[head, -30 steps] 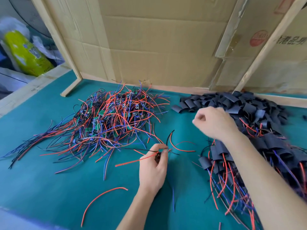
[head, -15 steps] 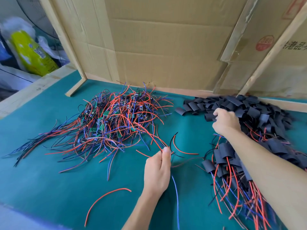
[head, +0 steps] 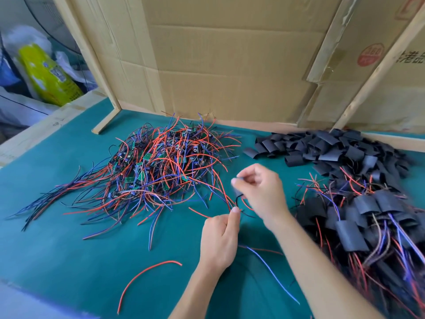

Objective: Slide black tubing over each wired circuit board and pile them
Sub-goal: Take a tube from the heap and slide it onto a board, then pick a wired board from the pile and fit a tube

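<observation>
Tubing piece pinched in right hand, left hand pinching board wires; sleeving step, next needs wire ends threaded in.

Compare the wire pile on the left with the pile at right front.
The left pile shows bare green boards among loose wires. The right-front pile has black tubes covering its boards and sits beside the spare tubes. Both trail red and blue wires across the green mat.

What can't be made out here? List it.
- Head view: what the right hand pinches, motion-blurred.
- Board under the left hand, hidden by its fingers; only wires show.
- Finished pile, cut off by the right edge.
</observation>
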{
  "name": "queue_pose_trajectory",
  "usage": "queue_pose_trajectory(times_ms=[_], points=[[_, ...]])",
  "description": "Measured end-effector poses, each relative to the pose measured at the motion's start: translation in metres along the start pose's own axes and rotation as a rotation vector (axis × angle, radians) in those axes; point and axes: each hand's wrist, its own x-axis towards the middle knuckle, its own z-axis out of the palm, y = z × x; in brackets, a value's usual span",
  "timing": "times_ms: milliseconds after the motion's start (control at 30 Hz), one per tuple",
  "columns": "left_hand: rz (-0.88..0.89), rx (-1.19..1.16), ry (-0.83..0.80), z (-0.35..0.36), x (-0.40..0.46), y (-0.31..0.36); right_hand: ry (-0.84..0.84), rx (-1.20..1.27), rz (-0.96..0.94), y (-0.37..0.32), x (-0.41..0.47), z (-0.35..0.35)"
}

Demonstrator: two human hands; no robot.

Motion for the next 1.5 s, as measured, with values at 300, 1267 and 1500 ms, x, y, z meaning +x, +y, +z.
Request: queue_pose_trajectory(times_ms=[300,1267,1500], points=[[-0.002,-0.014,-0.004,0.0,-0.001,-0.004,-0.264,0.379,0.169,0.007,-0.035,0.009],[-0.168,-0.566,-0.192,-0.021,0.003,-0.005,0.2,0.562,0.363,0.024,-0.019,-0.005],[-0.142,-0.65,-0.187,-0.018,0.003,-0.004,-0.139,0.494,0.388,0.019,-0.025,-0.007]])
